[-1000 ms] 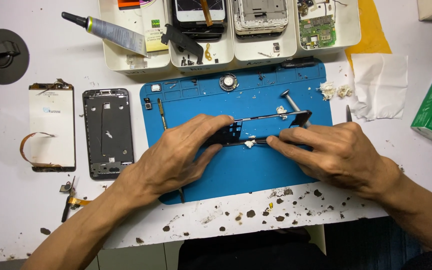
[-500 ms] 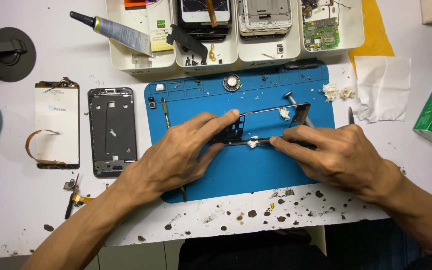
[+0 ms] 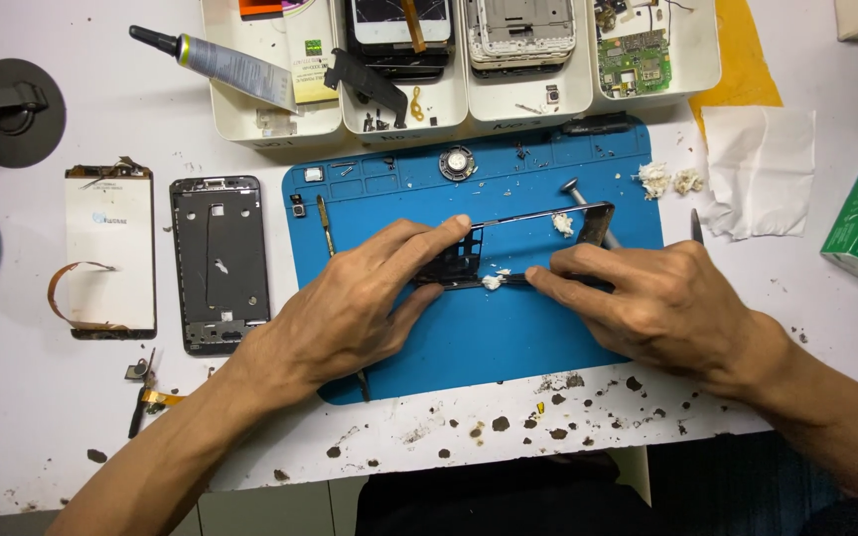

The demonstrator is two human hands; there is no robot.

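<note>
A: While both hands pinch it, black phone frame (image 3: 508, 253) sits mid blue mat (image 3: 489, 337). Left hand (image 3: 350, 308) holds its left end, right hand (image 3: 662, 298) the lower edge.

B: Progress?

A: Looks partway: white residue (image 3: 494, 281) on the frame, wiped bits (image 3: 667, 180) at mat's top-right corner.

Both forearms come up from the lower edge and angle inward, so the two hands meet near the middle. The left hand (image 3: 355, 303) lies palm down, wrist slightly bent, its index and middle fingers stretched forward and to the right while the thumb reaches underneath, forming a pinch. The right hand (image 3: 662, 303) also lies palm down, knuckles raised, fingers curled and pointing left, fingertips pressed together in a tight pinch. The fingertips of the two hands are close together, nearly touching.
</note>
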